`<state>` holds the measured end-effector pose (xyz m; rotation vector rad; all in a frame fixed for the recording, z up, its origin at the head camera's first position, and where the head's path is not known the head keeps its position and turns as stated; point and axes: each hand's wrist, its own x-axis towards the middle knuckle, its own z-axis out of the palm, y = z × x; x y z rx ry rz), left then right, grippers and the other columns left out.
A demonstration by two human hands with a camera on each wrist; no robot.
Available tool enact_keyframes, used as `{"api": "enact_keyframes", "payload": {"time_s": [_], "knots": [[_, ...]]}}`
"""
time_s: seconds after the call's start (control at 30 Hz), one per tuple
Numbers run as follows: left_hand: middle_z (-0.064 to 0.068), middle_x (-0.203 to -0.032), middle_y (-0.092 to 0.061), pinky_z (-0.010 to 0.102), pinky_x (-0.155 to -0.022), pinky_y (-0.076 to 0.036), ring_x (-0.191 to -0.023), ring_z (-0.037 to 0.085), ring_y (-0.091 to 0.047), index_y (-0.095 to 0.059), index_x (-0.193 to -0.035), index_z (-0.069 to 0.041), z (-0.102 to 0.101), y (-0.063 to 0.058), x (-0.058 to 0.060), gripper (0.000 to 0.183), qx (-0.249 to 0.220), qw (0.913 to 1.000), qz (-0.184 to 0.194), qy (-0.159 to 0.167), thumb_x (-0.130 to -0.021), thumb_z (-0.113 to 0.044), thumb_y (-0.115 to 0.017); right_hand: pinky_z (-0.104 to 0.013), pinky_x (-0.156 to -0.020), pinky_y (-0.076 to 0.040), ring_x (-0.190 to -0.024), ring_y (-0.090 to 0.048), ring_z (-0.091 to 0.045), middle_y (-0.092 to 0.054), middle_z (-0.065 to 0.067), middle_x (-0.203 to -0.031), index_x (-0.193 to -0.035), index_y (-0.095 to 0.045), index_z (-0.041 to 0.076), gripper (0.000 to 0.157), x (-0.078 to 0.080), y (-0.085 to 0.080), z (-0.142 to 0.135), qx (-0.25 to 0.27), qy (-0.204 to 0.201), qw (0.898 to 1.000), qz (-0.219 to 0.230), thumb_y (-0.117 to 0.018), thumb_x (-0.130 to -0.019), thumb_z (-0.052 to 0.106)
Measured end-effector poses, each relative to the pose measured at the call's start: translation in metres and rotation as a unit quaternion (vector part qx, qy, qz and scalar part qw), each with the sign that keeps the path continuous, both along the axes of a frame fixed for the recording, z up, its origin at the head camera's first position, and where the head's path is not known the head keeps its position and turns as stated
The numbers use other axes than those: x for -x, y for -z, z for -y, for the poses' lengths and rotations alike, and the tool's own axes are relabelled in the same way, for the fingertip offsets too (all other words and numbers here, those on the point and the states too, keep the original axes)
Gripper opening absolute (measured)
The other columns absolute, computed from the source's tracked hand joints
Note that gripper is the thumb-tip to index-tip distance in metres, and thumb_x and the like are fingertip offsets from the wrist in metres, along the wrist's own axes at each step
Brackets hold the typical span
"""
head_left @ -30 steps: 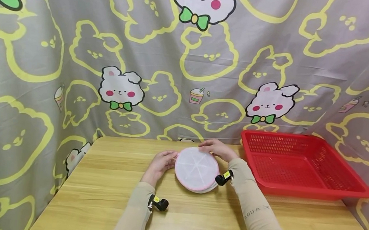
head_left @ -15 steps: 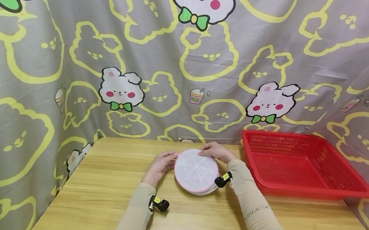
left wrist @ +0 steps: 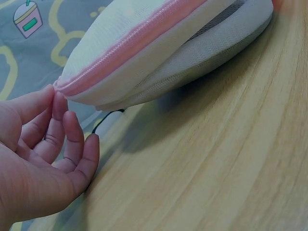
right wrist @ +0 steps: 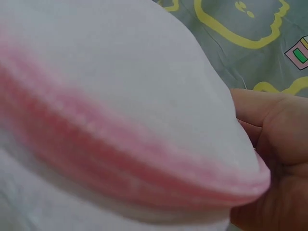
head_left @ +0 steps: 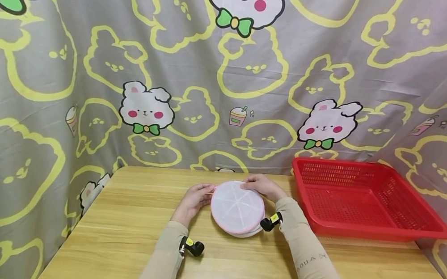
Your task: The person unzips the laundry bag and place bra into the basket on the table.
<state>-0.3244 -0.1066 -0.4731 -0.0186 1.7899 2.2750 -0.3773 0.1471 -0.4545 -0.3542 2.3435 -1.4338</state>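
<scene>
A round white mesh laundry bag (head_left: pixel 237 207) with a pink zipper rim is held, tilted, over the wooden table between both hands. My left hand (head_left: pixel 196 198) is at its left edge. In the left wrist view, thumb and index finger pinch the pink end of the zipper (left wrist: pixel 126 47), the other fingers loosely bent. At the far right edge my right hand (head_left: pixel 265 187) grips the bag, thumb on top; its other fingers are mostly hidden behind the bag. The right wrist view shows this hand (right wrist: pixel 281 139) around the pink rim. Layered mesh sides (left wrist: pixel 211 62) hang below the zipper.
A red perforated plastic basket (head_left: pixel 367 202) stands at the right of the wooden table (head_left: pixel 125 233). Behind the table hangs a grey curtain (head_left: pixel 197 74) with cartoon bears. Both forearms wear beige sleeves (head_left: pixel 309 251) with small black cameras strapped on.
My right hand has shifted slightly toward me and to the right at the bag's edge. The bag has come down a little toward me; the left hand stays nearly still.
</scene>
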Motion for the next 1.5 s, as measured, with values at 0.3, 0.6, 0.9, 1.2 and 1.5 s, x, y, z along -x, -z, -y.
{"api": "enact_keyframes", "payload": {"time_s": [0.3, 0.6, 0.9, 1.2, 1.5], "knots": [[-0.004, -0.079, -0.064, 0.031, -0.077, -0.049, -0.069, 0.011, -0.058, -0.059, -0.101, -0.003, 0.0015, -0.0019, -0.001, 0.019, -0.002, 1.0, 0.001, 0.002, -0.086, -0.014, -0.058, -0.023, -0.062, -0.046, -0.067, -0.055, -0.011, -0.061, 0.003, -0.073, -0.094, -0.065, 0.004, 0.025, -0.0047, 0.0038, 0.0009, 0.041, 0.018, 0.999, 0.009, -0.068, -0.078, 0.023], [-0.004, -0.079, -0.064, 0.031, -0.075, -0.049, -0.068, 0.011, -0.058, -0.059, -0.101, -0.003, 0.0026, -0.003, -0.0026, 0.018, -0.008, 1.0, 0.003, -0.001, -0.087, -0.013, -0.057, -0.022, -0.057, -0.044, -0.064, -0.052, -0.009, -0.058, 0.005, -0.071, -0.092, -0.062, 0.004, 0.022, -0.0056, 0.0084, 0.0008, 0.052, 0.033, 0.998, 0.023, -0.065, -0.081, 0.023], [-0.004, -0.08, -0.064, 0.032, -0.077, -0.049, -0.069, 0.011, -0.057, -0.059, -0.101, -0.002, 0.0025, -0.0038, -0.0026, 0.018, -0.008, 0.9999, 0.006, -0.004, -0.087, -0.013, -0.058, -0.022, -0.059, -0.044, -0.066, -0.052, -0.01, -0.059, 0.004, -0.072, -0.09, -0.064, 0.006, 0.021, -0.0069, 0.0087, 0.002, 0.041, 0.049, 0.998, 0.008, -0.065, -0.08, 0.024], [-0.003, -0.08, -0.064, 0.033, -0.077, -0.049, -0.071, 0.012, -0.057, -0.059, -0.101, -0.003, 0.0024, -0.005, -0.0035, 0.017, -0.011, 0.9999, 0.008, -0.005, -0.087, -0.013, -0.057, -0.022, -0.055, -0.044, -0.062, -0.052, -0.009, -0.058, 0.003, -0.07, -0.091, -0.062, 0.005, 0.021, -0.0074, 0.0103, 0.0023, 0.053, 0.075, 0.995, 0.03, -0.066, -0.08, 0.023], [-0.002, -0.082, -0.063, 0.033, -0.079, -0.049, -0.072, 0.012, -0.057, -0.058, -0.104, 0.0, 0.0032, -0.0055, -0.0045, 0.021, -0.008, 1.0, 0.005, -0.002, -0.087, -0.013, -0.057, -0.023, -0.057, -0.047, -0.062, -0.055, -0.01, -0.06, 0.002, -0.071, -0.095, -0.062, 0.003, 0.025, -0.0102, 0.0096, 0.0026, 0.062, 0.087, 0.994, 0.038, -0.064, -0.081, 0.023]]}}
